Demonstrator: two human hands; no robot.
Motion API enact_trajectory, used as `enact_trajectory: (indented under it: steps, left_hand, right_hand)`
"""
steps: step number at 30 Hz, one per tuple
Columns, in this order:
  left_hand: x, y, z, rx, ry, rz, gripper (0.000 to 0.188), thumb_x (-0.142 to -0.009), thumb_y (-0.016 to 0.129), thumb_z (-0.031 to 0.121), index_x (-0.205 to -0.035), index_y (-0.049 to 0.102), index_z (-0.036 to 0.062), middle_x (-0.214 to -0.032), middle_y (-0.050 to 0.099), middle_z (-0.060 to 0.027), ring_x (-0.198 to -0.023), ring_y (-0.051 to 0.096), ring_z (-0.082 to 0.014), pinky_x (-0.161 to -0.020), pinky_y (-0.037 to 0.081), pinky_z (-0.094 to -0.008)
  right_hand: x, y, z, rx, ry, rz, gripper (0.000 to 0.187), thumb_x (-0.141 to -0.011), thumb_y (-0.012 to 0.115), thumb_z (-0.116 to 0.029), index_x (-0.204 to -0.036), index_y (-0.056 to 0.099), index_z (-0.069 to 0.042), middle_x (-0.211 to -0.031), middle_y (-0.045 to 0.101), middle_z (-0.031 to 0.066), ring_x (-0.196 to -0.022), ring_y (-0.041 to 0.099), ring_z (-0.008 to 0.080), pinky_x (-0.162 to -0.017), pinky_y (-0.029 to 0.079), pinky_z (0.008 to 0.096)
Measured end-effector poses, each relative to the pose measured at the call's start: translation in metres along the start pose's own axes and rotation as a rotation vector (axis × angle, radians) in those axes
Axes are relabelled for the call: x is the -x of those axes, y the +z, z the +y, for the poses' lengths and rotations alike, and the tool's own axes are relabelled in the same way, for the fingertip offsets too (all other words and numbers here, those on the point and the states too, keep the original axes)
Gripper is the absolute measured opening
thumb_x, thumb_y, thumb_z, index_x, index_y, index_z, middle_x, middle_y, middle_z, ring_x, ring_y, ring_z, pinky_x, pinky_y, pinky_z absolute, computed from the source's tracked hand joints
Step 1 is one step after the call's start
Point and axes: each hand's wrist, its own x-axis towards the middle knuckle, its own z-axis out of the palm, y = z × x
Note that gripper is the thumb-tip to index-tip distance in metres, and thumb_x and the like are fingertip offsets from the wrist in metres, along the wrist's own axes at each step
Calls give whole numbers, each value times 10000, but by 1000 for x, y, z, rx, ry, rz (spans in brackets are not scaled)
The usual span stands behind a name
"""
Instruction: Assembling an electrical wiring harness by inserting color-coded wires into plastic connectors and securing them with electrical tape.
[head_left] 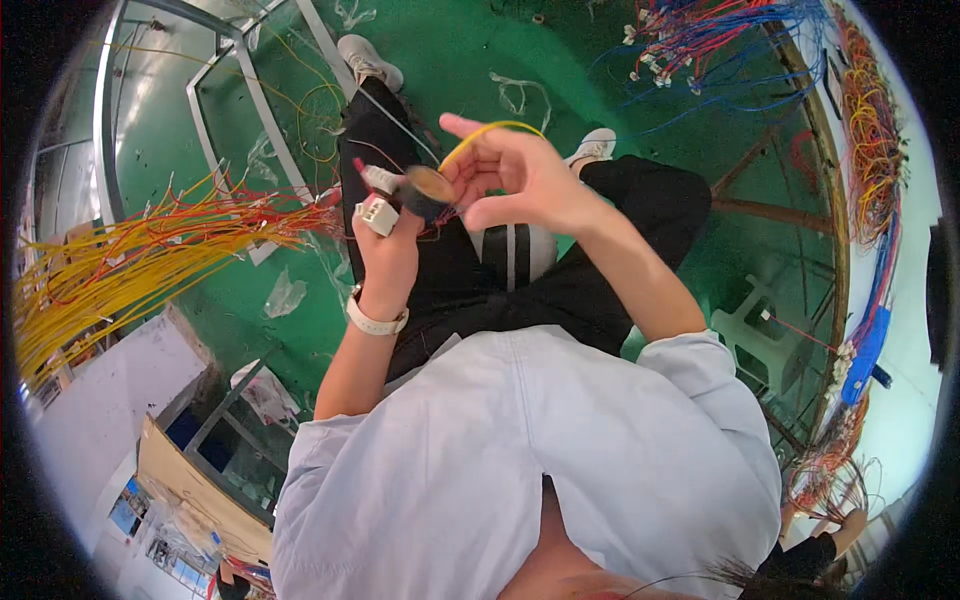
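Observation:
My left hand (389, 262), with a white watch on its wrist, is closed around a white plastic connector (377, 215) with wires attached. Against its fingertips rests a small roll of black tape (428, 190) with a brownish side face, between my two hands. My right hand (525, 180) is just right of the roll, its thumb and index finger stretched apart and the other fingers loosely curled. A yellow wire (492, 127) arcs across its fingers; I see no firm grip on it. A thick bundle of yellow and red wires (190, 240) runs from the left toward my left hand.
Metal frame bars (205, 130) stand at the upper left. Blue and red wires with white connectors (690, 50) hang at the upper right. A pale green stool (760, 335) is to my right, beside a wire-laden board (850, 200). Plastic scraps (285, 293) lie on the green floor.

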Motion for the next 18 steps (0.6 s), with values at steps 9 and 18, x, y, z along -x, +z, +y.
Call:
enact_trajectory:
  steps: [9, 18]
  left_hand:
    - [14, 24, 12, -141, 100, -20, 96, -888, 598, 97, -841, 605, 12, -672, 527, 38, -554, 407, -37, -492, 295, -196]
    - [-2, -1, 30, -472, 234, -381, 64, -758, 591, -2, -821, 599, -4, -711, 594, -77, -655, 569, -159, -635, 462, -274]
  right_hand:
    - [-40, 19, 27, 25, 8, 188, 322, -862, 626, -148, -1147, 590, -3, -967, 629, 28, -758, 577, 55, -683, 481, 200]
    - [27, 16, -1, 626, -138, 164, 160, -847, 605, -130, -769, 602, 9, -690, 555, 48, -661, 537, 125, -625, 421, 274]
